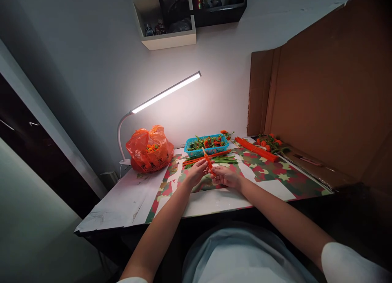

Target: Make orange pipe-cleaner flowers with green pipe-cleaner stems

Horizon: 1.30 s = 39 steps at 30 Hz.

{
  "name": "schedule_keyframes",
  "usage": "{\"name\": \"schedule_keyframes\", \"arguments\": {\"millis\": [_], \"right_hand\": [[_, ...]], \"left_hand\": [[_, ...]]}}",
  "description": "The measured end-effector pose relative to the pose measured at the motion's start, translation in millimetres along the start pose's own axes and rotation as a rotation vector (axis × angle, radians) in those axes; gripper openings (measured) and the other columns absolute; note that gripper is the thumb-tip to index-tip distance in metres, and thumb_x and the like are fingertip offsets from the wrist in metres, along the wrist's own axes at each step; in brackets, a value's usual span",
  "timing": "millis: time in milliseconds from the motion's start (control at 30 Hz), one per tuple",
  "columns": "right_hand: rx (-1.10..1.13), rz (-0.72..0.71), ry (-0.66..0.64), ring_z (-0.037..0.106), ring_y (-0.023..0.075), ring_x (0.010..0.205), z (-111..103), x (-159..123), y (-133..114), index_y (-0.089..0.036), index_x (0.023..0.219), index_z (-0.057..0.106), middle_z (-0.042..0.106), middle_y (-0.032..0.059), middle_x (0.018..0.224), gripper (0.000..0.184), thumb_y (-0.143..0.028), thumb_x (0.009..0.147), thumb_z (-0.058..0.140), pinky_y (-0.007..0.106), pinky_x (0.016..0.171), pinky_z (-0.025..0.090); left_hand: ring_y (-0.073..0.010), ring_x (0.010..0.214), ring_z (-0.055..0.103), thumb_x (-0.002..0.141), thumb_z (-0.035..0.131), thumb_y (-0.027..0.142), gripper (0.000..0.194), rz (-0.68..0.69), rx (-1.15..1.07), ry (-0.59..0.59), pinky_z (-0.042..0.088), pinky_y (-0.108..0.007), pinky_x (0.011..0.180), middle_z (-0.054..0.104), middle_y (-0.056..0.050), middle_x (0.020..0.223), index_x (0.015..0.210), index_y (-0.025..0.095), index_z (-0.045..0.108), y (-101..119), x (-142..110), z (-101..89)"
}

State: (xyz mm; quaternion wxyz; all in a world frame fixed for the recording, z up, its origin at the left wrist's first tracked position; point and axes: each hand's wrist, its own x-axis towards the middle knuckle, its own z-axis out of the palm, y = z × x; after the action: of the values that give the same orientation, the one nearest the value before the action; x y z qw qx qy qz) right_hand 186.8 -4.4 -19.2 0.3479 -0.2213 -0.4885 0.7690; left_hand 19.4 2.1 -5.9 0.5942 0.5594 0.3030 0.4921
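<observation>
Both of my hands meet over the middle of the table. Between them is an orange fuzzy chenille stem (208,160) wrapped around a thin stick (203,151), whose pale tip points up and away from me. My left hand (197,171) pinches it from the left side. Its lower end is between the fingers of my right hand (226,177). Just beyond the hands lie green chenille stems (228,160) and loose orange chenille stems (222,152). A blue basket (191,153) behind them holds orange fuzzy flowers with green parts.
An orange plastic bag (143,152) with orange pieces inside stands at the left, beside a lit desk lamp (167,93). At the right lie a bundle of orange stems (257,149) and more orange flowers (269,142). A cardboard sheet (324,95) walls off the right side.
</observation>
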Motion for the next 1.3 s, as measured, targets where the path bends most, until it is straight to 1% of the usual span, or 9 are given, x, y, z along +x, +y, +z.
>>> {"name": "schedule_keyframes", "arguments": {"millis": [133, 267, 567, 667, 767, 900, 1000, 1133, 1300], "right_hand": [[-0.006, 0.016, -0.010, 0.061, 0.0096, 0.058, 1, -1, 1, -0.015, 0.082, 0.061, 0.064, -0.0002, 0.067, 0.031, -0.038, 0.070, 0.079, 0.022, 0.060, 0.049], [-0.046, 0.014, 0.032, 0.062, 0.0109, 0.056, 1, -2, 3, -0.014, 0.079, 0.060, 0.065, 0.0015, 0.065, 0.033, -0.037, 0.067, 0.081, 0.022, 0.055, 0.050], [-0.094, -0.017, 0.118, 0.063, 0.0117, 0.055, -2, 2, 9, -0.014, 0.076, 0.062, 0.067, 0.0026, 0.064, 0.031, -0.037, 0.066, 0.081, 0.021, 0.052, 0.050], [-0.080, -0.030, 0.128, 0.062, 0.0108, 0.056, -3, 4, 10, -0.014, 0.077, 0.063, 0.066, 0.0022, 0.065, 0.030, -0.036, 0.067, 0.081, 0.021, 0.054, 0.050], [-0.047, -0.050, 0.121, 0.060, 0.0095, 0.057, -2, 5, 7, -0.015, 0.080, 0.064, 0.065, 0.0008, 0.068, 0.029, -0.036, 0.068, 0.080, 0.022, 0.059, 0.050], [-0.009, -0.070, 0.107, 0.058, 0.0086, 0.057, 0, 5, 5, -0.015, 0.081, 0.065, 0.062, -0.0003, 0.068, 0.028, -0.038, 0.071, 0.078, 0.022, 0.059, 0.048], [0.001, -0.069, 0.092, 0.056, 0.0084, 0.056, 0, 4, 5, -0.015, 0.081, 0.065, 0.061, -0.0006, 0.066, 0.028, -0.038, 0.071, 0.077, 0.021, 0.056, 0.046], [-0.002, -0.042, 0.059, 0.053, 0.0073, 0.051, 0, 4, 5, -0.014, 0.080, 0.063, 0.060, -0.0011, 0.064, 0.033, -0.041, 0.068, 0.079, 0.020, 0.051, 0.042], [-0.020, -0.030, 0.038, 0.050, 0.0062, 0.049, 2, 2, 4, -0.014, 0.078, 0.060, 0.059, -0.0019, 0.062, 0.036, -0.043, 0.068, 0.079, 0.020, 0.049, 0.039]], "left_hand": [[-0.0062, 0.058, 0.048, 0.062, 0.079, 0.050, 0.045, -0.021, 0.002, -0.037, 0.040, -0.020, 0.057, 0.061, -0.003, 0.077, 0.088, 0.015, 0.068, -1, 0, -3.1], [-0.0077, 0.060, 0.049, 0.062, 0.079, 0.048, 0.040, -0.021, 0.041, -0.038, 0.039, -0.021, 0.058, 0.061, -0.002, 0.074, 0.080, 0.013, 0.068, -3, 0, -5.0], [-0.0087, 0.059, 0.049, 0.062, 0.080, 0.044, 0.033, 0.002, 0.120, 0.040, 0.036, -0.021, 0.056, 0.060, 0.000, 0.066, 0.069, 0.014, 0.067, -3, 0, -3.0], [-0.0088, 0.060, 0.049, 0.064, 0.078, 0.045, 0.032, 0.003, 0.101, 0.061, 0.037, -0.021, 0.057, 0.061, -0.001, 0.069, 0.071, 0.015, 0.067, -3, 0, 0.4], [-0.0083, 0.060, 0.050, 0.066, 0.076, 0.044, 0.033, -0.007, 0.054, 0.051, 0.039, -0.021, 0.058, 0.064, -0.003, 0.077, 0.081, 0.016, 0.069, -2, -1, 3.9], [-0.0082, 0.061, 0.052, 0.063, 0.077, 0.032, 0.033, -0.034, 0.004, 0.031, 0.040, -0.021, 0.059, 0.067, -0.006, 0.082, 0.089, 0.015, 0.069, 1, -1, 5.6], [-0.0074, 0.058, 0.050, 0.061, 0.076, 0.027, 0.029, -0.035, -0.017, 0.039, 0.039, -0.021, 0.058, 0.066, -0.005, 0.078, 0.085, 0.014, 0.069, 2, -1, 5.4], [-0.0063, 0.055, 0.047, 0.059, 0.076, 0.027, 0.025, -0.029, -0.027, 0.056, 0.037, -0.021, 0.056, 0.063, -0.002, 0.071, 0.078, 0.013, 0.068, 4, -2, 5.8], [-0.0080, 0.059, 0.050, 0.056, 0.076, 0.028, 0.025, -0.028, -0.014, 0.096, 0.040, -0.022, 0.059, 0.063, -0.002, 0.071, 0.074, 0.013, 0.067, 4, -3, 7.4]]}}
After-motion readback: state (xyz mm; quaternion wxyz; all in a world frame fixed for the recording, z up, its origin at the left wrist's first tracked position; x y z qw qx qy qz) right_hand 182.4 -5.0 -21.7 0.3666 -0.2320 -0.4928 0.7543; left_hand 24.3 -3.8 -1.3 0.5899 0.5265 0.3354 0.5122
